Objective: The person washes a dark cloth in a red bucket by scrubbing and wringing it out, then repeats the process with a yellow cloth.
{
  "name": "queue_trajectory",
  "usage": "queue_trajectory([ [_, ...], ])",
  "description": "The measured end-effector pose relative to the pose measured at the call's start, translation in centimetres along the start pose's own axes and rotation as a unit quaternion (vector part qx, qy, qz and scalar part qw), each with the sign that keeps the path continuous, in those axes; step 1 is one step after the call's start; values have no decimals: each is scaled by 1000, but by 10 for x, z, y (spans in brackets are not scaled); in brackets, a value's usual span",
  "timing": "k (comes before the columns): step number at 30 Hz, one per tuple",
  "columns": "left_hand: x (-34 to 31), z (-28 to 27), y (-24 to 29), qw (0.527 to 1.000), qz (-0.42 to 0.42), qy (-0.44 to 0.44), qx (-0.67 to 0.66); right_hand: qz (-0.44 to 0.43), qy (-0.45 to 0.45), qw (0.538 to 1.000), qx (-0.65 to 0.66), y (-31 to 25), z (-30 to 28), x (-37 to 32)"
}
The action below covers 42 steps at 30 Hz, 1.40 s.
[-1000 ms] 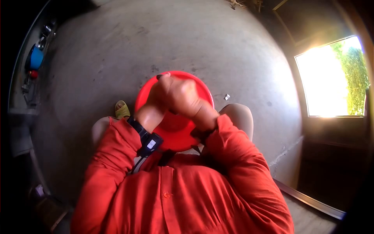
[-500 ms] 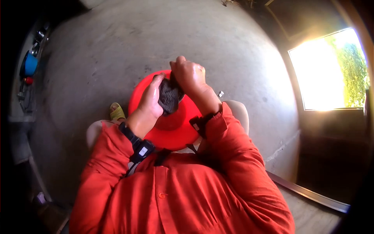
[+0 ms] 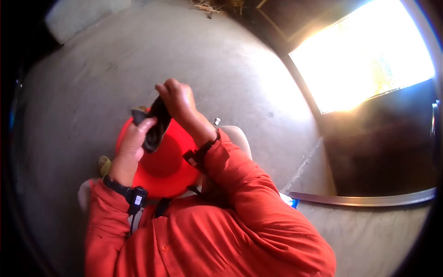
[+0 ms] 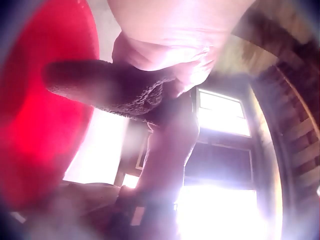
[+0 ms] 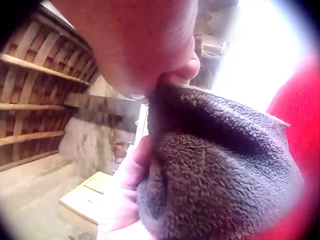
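A dark grey, fluffy cloth (image 3: 158, 124) is stretched between both hands above a red basin (image 3: 182, 177). My left hand (image 3: 133, 141) grips the near left part of the cloth, thumb on top. Higher and to the right, my right hand (image 3: 180, 100) pinches its upper end with curled fingers. In the right wrist view the cloth (image 5: 220, 185) hangs in a deep fold below the right fingers, its pile looking damp. The left wrist view shows a rounded edge of the cloth (image 4: 95, 87) sticking out from under the left palm, overlapping the basin (image 4: 45, 135).
The basin stands on a grey concrete floor (image 3: 92, 97) between the person's knees. A foot in a yellow slipper (image 3: 104, 165) is left of it. A small white scrap (image 3: 217, 121) lies at right, and a metal rail (image 3: 360, 200) crosses the floor near a bright opening (image 3: 369, 55).
The hands were clasped together over the basin, then parted, unfolding the cloth between them. The head view has turned right, so basin and hands now appear further left.
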<state>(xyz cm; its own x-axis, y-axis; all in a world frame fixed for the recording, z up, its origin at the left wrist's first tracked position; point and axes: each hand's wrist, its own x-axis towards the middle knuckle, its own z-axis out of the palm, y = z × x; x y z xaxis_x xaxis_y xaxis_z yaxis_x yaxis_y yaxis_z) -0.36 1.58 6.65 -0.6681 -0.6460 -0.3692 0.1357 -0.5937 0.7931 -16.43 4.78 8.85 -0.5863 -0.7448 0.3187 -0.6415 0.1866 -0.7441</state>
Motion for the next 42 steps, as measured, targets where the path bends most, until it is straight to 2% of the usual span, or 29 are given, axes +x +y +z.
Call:
queue_trajectory([
  [1, 4, -4, 0, 998, 14, 58, -6, 1, -7, 1000, 26, -5, 0, -5],
  [2, 16, -14, -6, 990, -25, 87, -112, -302, 35, 908, -289, 5, 8, -11],
  [3, 7, -3, 6, 983, -19, 89, -161, -336, -18, 801, -495, -13, 6, -23],
  [4, 12, -16, -2, 982, -10, 10, -186, -377, 20, 830, -410, -19, 6, -35],
  [5, 20, -31, -10, 975, -1, -67, -211, -417, 76, 793, -437, -39, -1, -47],
  [7, 8, -4, 1, 970, -29, -46, -239, -401, -12, 864, -302, -38, 15, -51],
  [10, -6, 22, 12, 971, -90, 9, -220, -181, -54, 930, -315, -17, 19, -29],
  [11, -1, 21, 9, 976, -98, -4, -194, -129, -66, 962, -232, -10, 11, -14],
  [15, 4, 20, 4, 974, -20, -6, -226, -292, -43, 896, -332, -45, -16, -32],
  [16, 25, -13, -19, 975, 19, -106, -196, -382, -26, 861, -334, -45, -11, -43],
  [17, 36, -38, -40, 988, 96, -96, -70, -418, 9, 847, -328, -41, -3, -56],
  [19, 49, -65, -65, 978, 171, -94, 74, -430, 42, 842, -322, -43, 4, -61],
  [20, 54, -69, -73, 976, 172, -103, 88, -342, -31, 897, -277, -43, 7, -57],
  [22, 34, -21, -38, 973, -67, -46, -216, -159, -109, 967, -165, -39, 7, -37],
  [23, 20, -2, -22, 974, -82, -43, -208, -129, -83, 981, -118, -20, 17, -26],
  [25, 8, 13, -10, 975, -81, -25, -204, -147, -60, 979, -127, -19, 11, -23],
  [27, 26, -13, -35, 974, -40, 20, -223, -287, -42, 938, -188, -38, 2, -39],
  [28, 38, -34, -52, 998, 57, -22, 34, -333, -38, 918, -213, -31, 20, -52],
  [29, 50, -54, -70, 946, 165, -11, 280, -438, 63, 809, -387, -44, 13, -62],
  [31, 12, -5, -23, 997, 14, 48, 50, -391, -11, 847, -361, -34, 31, -70],
  [32, -4, 20, -2, 993, -62, 76, -70, -316, -53, 917, -236, -31, 27, -60],
  [33, 2, 11, -10, 986, -96, 12, -139, -234, -92, 962, -105, -26, 22, -44],
  [34, 7, 3, -17, 969, -138, -48, -201, -142, -118, 977, -103, -20, 22, -31],
  [35, 6, 12, -15, 973, -95, 2, -210, -91, -154, 976, -121, -19, 16, -20],
  [37, 12, 8, -16, 972, -93, 5, -216, -165, -78, 976, -119, -18, 17, -25],
  [39, 21, -20, -28, 976, -57, -83, -196, -277, -92, 935, -203, -31, 15, -39],
  [40, 56, -76, -72, 981, 101, -158, -52, -340, -94, 920, -172, -38, 13, -49],
  [41, 37, -53, -55, 966, 103, -228, -67, -451, -6, 848, -280, -46, 7, -56],
  [42, 31, -44, -47, 971, 53, -196, -124, -414, -14, 865, -282, -44, 13, -58],
])
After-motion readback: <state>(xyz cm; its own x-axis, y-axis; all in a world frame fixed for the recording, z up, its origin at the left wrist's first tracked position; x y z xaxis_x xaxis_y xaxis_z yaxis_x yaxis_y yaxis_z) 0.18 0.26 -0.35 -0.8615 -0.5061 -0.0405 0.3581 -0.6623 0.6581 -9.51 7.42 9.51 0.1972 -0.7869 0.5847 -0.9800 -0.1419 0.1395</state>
